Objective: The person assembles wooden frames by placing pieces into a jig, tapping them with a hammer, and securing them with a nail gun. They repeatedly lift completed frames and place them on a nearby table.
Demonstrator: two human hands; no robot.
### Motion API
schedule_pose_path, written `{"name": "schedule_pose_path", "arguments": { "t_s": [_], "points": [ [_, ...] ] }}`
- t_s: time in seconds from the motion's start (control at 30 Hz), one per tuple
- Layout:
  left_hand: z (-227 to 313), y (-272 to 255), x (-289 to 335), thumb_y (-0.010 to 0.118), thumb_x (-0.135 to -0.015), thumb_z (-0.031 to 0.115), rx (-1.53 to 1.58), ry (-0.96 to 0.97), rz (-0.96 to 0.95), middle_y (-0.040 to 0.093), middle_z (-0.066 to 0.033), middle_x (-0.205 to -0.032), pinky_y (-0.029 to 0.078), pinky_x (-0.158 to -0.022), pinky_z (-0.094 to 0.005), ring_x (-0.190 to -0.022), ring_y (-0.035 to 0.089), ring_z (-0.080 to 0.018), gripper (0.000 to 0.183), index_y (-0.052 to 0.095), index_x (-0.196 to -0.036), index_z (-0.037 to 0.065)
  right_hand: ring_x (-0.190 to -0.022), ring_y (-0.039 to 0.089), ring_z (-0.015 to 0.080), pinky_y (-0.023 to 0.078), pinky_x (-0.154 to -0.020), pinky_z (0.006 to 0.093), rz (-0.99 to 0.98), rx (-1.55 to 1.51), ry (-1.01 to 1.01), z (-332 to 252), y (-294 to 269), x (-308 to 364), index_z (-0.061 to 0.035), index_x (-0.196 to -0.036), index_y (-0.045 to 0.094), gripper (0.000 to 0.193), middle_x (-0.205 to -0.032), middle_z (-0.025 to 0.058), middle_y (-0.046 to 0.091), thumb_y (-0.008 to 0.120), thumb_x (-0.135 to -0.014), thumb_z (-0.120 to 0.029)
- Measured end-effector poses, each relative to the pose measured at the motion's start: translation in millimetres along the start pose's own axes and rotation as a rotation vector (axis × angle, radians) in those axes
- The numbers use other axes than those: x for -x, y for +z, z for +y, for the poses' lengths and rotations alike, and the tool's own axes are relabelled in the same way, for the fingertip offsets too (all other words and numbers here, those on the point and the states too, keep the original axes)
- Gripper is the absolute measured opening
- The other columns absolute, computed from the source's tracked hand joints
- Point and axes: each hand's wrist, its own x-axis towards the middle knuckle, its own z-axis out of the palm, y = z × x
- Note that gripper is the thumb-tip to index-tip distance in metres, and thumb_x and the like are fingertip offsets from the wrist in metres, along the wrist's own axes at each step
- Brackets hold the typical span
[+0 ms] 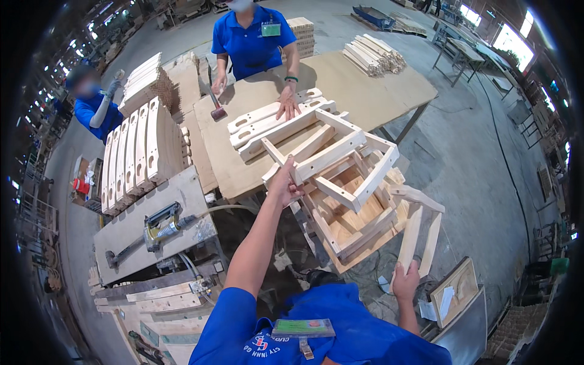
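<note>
My left hand (286, 182) is closed round the near corner of a pale wooden frame (331, 157), which is tilted over the table's near edge. Under and beside it, more wooden frames (365, 230) are piled on a flat board. Lower right, my right hand (405, 281) grips the lower end of another wooden frame (412, 234), held upright beside the pile. Across the table a co-worker's hand rests on slotted wooden rails (267, 120); their other hand is at a mallet (218, 113).
The brown-topped table (377, 97) carries a bundle of wooden sticks (373, 55). Left stand stacks of curved slotted boards (137, 149), with a second co-worker behind. A pneumatic tool (161, 230) with a hose lies on the left bench. A shallow wooden tray (456, 291) leans at lower right.
</note>
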Motion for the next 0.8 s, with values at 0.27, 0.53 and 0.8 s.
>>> {"name": "schedule_pose_path", "arguments": {
  "t_s": [0.27,0.53,0.8],
  "points": [
    [18.0,-7.3,-32.3,0.072,-0.098,0.033,0.019,0.033,0.103,0.074,-0.0207,-0.115,0.067,-0.063,-0.0447,-0.089,0.077,-0.0327,0.048,0.063,-0.131,0.000,-0.075,0.066,0.0211,0.053,-0.069,0.0395,-0.112,-0.044,-0.063,-14.9,36.4,-27.3,0.0000,-0.101,0.059,0.019,-0.080,0.0123,0.064,0.071,-0.100,-0.014],
    [-8.1,24.9,12.6,0.069,-0.102,0.024,0.004,0.089,0.036,0.072,-0.0216,-0.104,0.068,-0.061,-0.0426,-0.081,0.076,-0.0313,0.036,0.063,-0.121,-0.006,-0.073,0.066,0.0165,0.054,-0.069,0.0360,-0.013,-0.203,0.033,-24.1,33.4,-62.7,0.0017,-0.107,0.061,0.017,-0.086,0.0084,0.068,0.067,-0.106,-0.014],
    [-62.5,21.7,56.6,0.068,-0.097,0.012,-0.023,0.442,0.058,0.068,-0.0117,-0.083,0.065,-0.052,-0.0370,-0.068,0.071,-0.0225,0.021,0.064,-0.101,-0.007,-0.091,0.067,0.0201,0.055,-0.084,0.0374,0.149,-0.072,-0.272,-83.8,4.8,-114.3,0.0039,-0.124,0.062,0.028,-0.103,0.0137,0.070,0.066,-0.106,-0.017]
  ]
}}
